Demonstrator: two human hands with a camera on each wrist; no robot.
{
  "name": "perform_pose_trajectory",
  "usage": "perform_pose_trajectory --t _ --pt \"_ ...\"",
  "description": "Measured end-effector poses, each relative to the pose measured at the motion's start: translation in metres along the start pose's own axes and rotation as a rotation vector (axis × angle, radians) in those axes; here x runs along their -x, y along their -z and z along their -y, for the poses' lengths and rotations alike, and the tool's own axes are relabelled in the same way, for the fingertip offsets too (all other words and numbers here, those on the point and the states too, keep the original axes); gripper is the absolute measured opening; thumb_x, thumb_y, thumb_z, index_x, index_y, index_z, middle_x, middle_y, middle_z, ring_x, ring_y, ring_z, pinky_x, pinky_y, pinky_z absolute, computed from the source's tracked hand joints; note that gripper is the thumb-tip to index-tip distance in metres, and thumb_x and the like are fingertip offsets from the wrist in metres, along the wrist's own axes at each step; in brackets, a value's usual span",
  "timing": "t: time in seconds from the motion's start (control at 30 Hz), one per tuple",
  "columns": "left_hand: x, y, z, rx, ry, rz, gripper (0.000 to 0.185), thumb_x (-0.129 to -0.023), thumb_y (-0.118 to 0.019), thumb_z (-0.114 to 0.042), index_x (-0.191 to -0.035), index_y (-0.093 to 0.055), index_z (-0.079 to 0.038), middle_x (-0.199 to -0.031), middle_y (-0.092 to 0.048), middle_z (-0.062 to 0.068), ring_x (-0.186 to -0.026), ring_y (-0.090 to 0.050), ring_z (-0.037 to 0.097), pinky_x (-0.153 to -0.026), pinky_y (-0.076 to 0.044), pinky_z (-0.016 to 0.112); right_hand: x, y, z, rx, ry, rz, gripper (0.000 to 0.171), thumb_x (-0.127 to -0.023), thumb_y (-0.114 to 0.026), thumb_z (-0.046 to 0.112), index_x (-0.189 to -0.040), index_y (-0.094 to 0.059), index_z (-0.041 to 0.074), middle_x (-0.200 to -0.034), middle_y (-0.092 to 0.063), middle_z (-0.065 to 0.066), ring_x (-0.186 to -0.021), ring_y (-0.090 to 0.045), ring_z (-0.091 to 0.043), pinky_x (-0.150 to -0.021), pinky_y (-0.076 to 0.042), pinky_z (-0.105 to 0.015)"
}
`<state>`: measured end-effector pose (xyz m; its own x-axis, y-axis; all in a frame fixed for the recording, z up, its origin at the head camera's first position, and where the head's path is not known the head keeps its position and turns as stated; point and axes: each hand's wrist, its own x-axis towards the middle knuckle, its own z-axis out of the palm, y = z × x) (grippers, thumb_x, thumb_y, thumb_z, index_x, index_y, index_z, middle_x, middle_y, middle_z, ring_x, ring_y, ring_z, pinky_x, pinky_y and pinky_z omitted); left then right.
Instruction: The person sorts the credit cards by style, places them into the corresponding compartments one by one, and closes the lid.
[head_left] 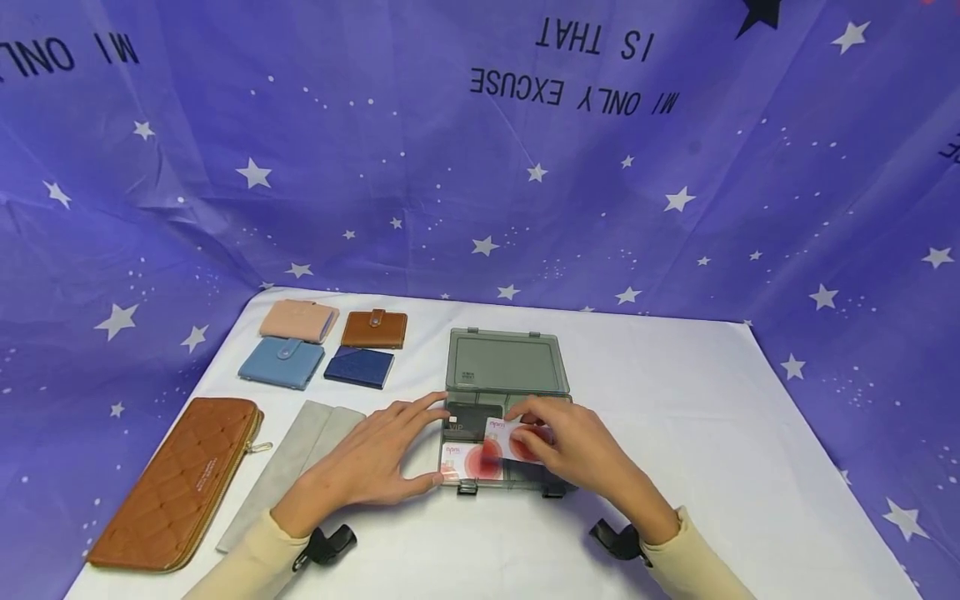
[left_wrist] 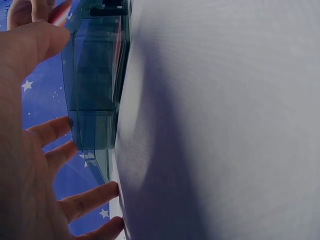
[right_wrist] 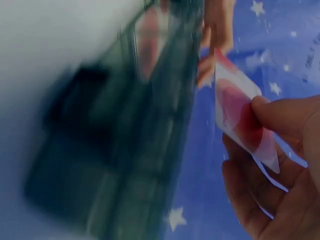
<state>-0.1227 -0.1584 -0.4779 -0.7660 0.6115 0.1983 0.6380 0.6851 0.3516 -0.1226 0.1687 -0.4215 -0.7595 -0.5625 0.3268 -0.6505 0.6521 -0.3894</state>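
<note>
A translucent grey-green divided box lies on the table with its hinged lid folded back. In its left compartments are a black VIP card and a white card with red circles. My right hand pinches a similar white and red card between thumb and fingers, above the box; the right wrist view shows this held card tilted, clear of the box. Along the box's left side rests my left hand, fingers spread, thumb by the front corner. In the left wrist view its fingertips meet or nearly meet the wall.
Left of the box lie a grey wallet, partly under my left arm, and a long brown zip wallet. Behind them sit pink, light-blue, brown and navy small card holders. A starry purple cloth hangs around the table.
</note>
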Motion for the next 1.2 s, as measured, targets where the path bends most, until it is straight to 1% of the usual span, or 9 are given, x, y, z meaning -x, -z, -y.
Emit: perform_pose_trajectory --t 0.2,0.4,0.53,0.7,0.77,0.87,0.97,1.07,1.2 --pt "0.0 0.001 0.0 0.009 0.005 0.008 0.083 -0.092 -0.073 -0.065 -0.161 -0.049 -0.025 -0.176 -0.032 -0.005 -0.144 -0.051 0.024 -0.099 -0.052 0.054 -0.01 -0.024 0.015 -0.014 -0.008 0.055 0.019 -0.098 -0.082 0.023 -0.114 -0.072 0.022 -0.101 -0.078 0.01 -0.087 -0.07 -0.002 -0.074 -0.057 -0.031" --pt "-0.001 0.0 0.0 0.0 -0.001 0.008 0.083 -0.093 -0.071 -0.067 -0.161 -0.049 -0.025 -0.176 -0.032 -0.006 -0.143 -0.051 0.023 -0.097 -0.052 0.053 -0.007 -0.041 0.021 0.033 -0.009 0.106 0.019 -0.098 -0.082 0.021 -0.113 -0.071 0.023 -0.099 -0.077 0.009 -0.085 -0.07 -0.004 -0.072 -0.057 -0.03" --pt "0.0 0.001 0.0 0.003 -0.005 -0.002 0.084 -0.092 -0.073 -0.065 -0.161 -0.05 -0.024 -0.176 -0.033 -0.004 -0.143 -0.052 0.025 -0.097 -0.052 0.053 -0.007 -0.046 0.022 0.088 0.003 0.104 0.019 -0.097 -0.083 0.019 -0.111 -0.072 0.025 -0.098 -0.076 0.01 -0.086 -0.07 -0.006 -0.07 -0.056 -0.03" --pt "0.0 0.001 0.001 0.003 0.004 0.01 0.083 -0.092 -0.071 -0.065 -0.161 -0.049 -0.024 -0.176 -0.031 -0.005 -0.143 -0.051 0.024 -0.096 -0.052 0.053 -0.005 -0.047 0.023 0.149 0.057 0.079 0.015 -0.096 -0.083 0.016 -0.108 -0.077 0.025 -0.096 -0.071 0.01 -0.079 -0.066 -0.007 -0.063 -0.054 -0.027" --pt "0.0 0.001 0.001 0.002 0.006 0.012 0.083 -0.093 -0.071 -0.065 -0.162 -0.049 -0.024 -0.176 -0.031 -0.006 -0.143 -0.051 0.023 -0.096 -0.052 0.053 -0.005 -0.048 0.023 0.162 0.079 0.065 0.015 -0.096 -0.083 0.015 -0.107 -0.079 0.025 -0.097 -0.069 0.009 -0.079 -0.065 -0.007 -0.063 -0.054 -0.027" --pt "0.0 0.0 0.0 0.0 0.006 0.013 0.083 -0.093 -0.071 -0.065 -0.162 -0.049 -0.024 -0.176 -0.031 -0.006 -0.143 -0.051 0.023 -0.096 -0.052 0.053 -0.004 -0.049 0.024 0.192 0.11 0.043 0.015 -0.095 -0.084 0.016 -0.107 -0.081 0.025 -0.1 -0.068 0.009 -0.084 -0.064 -0.008 -0.067 -0.056 -0.028" --pt "0.0 0.0 0.0 0.002 0.008 0.013 0.083 -0.093 -0.071 -0.065 -0.162 -0.049 -0.025 -0.176 -0.031 -0.006 -0.143 -0.051 0.023 -0.096 -0.052 0.053 -0.005 -0.05 0.025 0.233 0.149 0.035 0.012 -0.097 -0.082 0.021 -0.108 -0.083 0.024 -0.103 -0.073 0.009 -0.095 -0.065 -0.012 -0.08 -0.058 -0.032" --pt "0.0 0.0 0.0 0.0 0.01 0.012 0.083 -0.093 -0.071 -0.066 -0.162 -0.049 -0.025 -0.176 -0.031 -0.006 -0.143 -0.052 0.023 -0.096 -0.052 0.054 -0.006 -0.052 0.025 0.26 0.172 0.045 0.012 -0.101 -0.077 0.026 -0.111 -0.083 0.023 -0.106 -0.078 0.01 -0.104 -0.065 -0.015 -0.092 -0.056 -0.036" --pt "0.0 0.001 0.0 0.0 0.01 0.009 0.084 -0.093 -0.071 -0.067 -0.162 -0.049 -0.025 -0.176 -0.032 -0.005 -0.143 -0.052 0.024 -0.097 -0.052 0.054 -0.006 -0.051 0.026 0.288 0.185 0.073 0.015 -0.106 -0.071 0.028 -0.112 -0.083 0.025 -0.108 -0.079 0.013 -0.109 -0.065 -0.015 -0.097 -0.055 -0.037"
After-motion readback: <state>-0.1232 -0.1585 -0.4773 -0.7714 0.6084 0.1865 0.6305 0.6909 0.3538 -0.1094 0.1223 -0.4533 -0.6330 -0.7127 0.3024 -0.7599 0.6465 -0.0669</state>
